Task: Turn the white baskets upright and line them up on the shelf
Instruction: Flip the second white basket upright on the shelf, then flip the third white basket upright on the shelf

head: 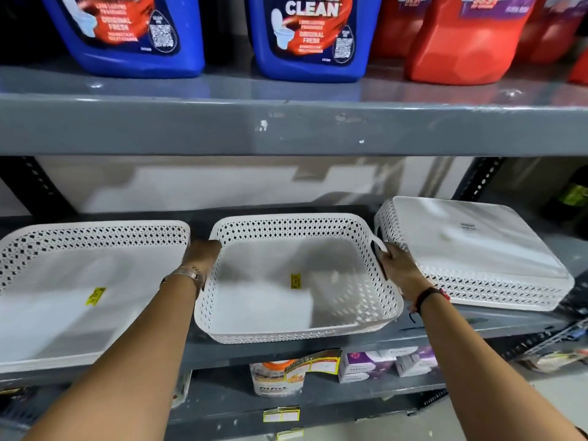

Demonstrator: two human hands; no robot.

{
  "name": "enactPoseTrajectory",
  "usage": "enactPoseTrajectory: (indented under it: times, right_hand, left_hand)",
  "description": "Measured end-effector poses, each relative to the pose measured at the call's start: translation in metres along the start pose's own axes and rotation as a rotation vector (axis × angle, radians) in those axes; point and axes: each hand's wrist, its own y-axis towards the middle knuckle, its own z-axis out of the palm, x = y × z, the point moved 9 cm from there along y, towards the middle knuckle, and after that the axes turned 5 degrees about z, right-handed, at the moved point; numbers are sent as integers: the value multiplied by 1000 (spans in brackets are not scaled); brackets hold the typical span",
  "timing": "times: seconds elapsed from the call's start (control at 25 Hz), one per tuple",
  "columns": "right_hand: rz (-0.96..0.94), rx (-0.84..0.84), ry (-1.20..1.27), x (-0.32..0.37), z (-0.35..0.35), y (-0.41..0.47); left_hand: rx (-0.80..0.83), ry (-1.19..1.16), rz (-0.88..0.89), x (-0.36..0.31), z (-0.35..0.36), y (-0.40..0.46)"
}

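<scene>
Three white lattice baskets sit on the grey middle shelf (pixel 445 326). The left basket (pixel 95 237) is upright with a yellow sticker inside. The middle basket (pixel 286 224) is upright too, with its front edge over the shelf lip. My left hand (pixel 202 254) grips its left side wall and my right hand (pixel 396 265) grips its right handle. The right basket (pixel 477 249) lies upside down, its flat bottom facing up, close beside my right hand.
The shelf above (pixel 286 128) carries blue cleaner jugs (pixel 305 36) and red jugs (pixel 467 39), and its thick front edge hangs low over the baskets. Below are jars and small boxes (pixel 369 364). Black shelf posts (pixel 477 179) stand at the back corners.
</scene>
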Motion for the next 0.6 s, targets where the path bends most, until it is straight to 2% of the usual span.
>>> enactPoseTrajectory:
  times: [0.08,0.16,0.28,0.4,0.52,0.6]
  right_hand:
    - [-106,-132,-67,23,-24,-10]
    - [-204,-237,7,40,-57,-14]
    - [-235,-356,20,33,-124,-4]
    - [-168,-439,-46,-6,-195,17]
    - [-9,-434,-116,-64,-250,49]
    - [122,-406,-114,-101,-277,64]
  left_hand:
    - [-133,267,187,-37,-3,-10]
    - [-153,337,341,-76,19,-18]
    - [8,203,407,-119,97,-26]
    - [118,26,450,-162,183,-47]
    - [279,-227,451,-188,266,-70]
    - [334,-285,387,-186,314,-69]
